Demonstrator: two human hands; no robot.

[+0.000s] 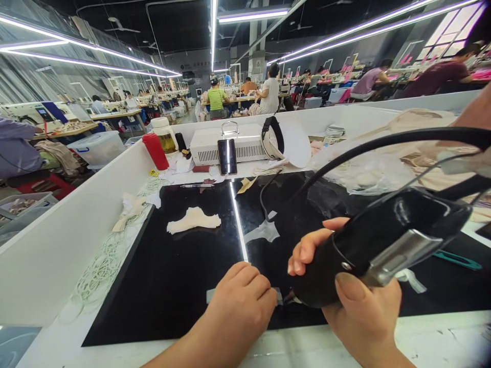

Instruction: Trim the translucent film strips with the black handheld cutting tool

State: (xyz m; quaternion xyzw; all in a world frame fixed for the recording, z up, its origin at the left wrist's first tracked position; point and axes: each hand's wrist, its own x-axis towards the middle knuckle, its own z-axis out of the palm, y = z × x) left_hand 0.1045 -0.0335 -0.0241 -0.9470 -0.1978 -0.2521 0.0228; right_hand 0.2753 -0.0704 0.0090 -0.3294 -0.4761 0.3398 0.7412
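Note:
My right hand (356, 301) is wrapped round a black corded hand-held power tool (345, 255) with a metal lever on its side. The tool tilts down to the left, and its small pointed tip is beside a translucent grey strip (280, 295). Curled over the middle of that strip, my left hand (243, 294) holds it against the black work mat (153, 286); the fingertips are hidden. Farther back on the mat lie a cream fabric piece (195, 220) and a grey translucent piece (264, 232). Whether the tip touches the strip, I cannot tell.
A thick black cable (376, 138) arches across the right side. A white vented box (230, 145), a phone (227, 157) and a red container (155, 152) stand behind the mat. Teal tweezers (458, 260) lie right; loose pale cord (103, 266) runs along the left wall. Several people work beyond.

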